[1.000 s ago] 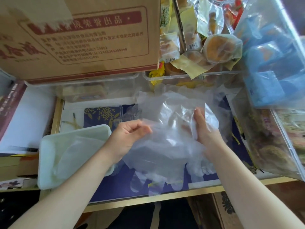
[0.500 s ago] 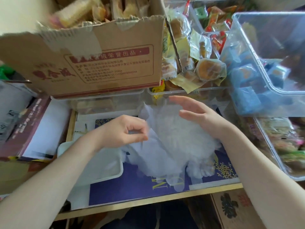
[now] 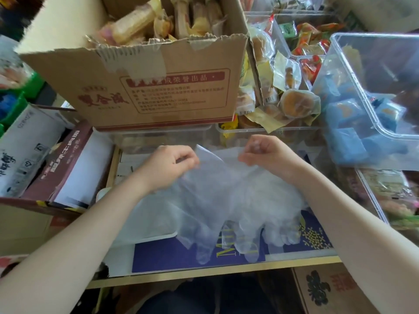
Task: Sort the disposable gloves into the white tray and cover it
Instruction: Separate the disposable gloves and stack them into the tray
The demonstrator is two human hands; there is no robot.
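Observation:
A bunch of thin clear disposable gloves [image 3: 229,200] hangs between my hands, cuffs up and fingertips trailing down over a dark blue mat [image 3: 172,254]. My left hand [image 3: 167,168] pinches the cuff edge on the left. My right hand [image 3: 265,155] pinches the same edge on the right. The white tray [image 3: 156,232] lies on the mat at the lower left, mostly hidden under my left forearm and the gloves; only its near rim shows.
A torn cardboard box [image 3: 145,87] full of wrapped snacks stands just behind my hands. Clear plastic bins [image 3: 371,91] with blue packets and pastries crowd the right side. A brown and white box [image 3: 68,168] lies at the left. The gold table edge [image 3: 204,273] runs along the front.
My right hand went from open above the gloves to pinching their upper edge. Both hands rose and spread the gloves. The camera tilted up, showing more of the cardboard box.

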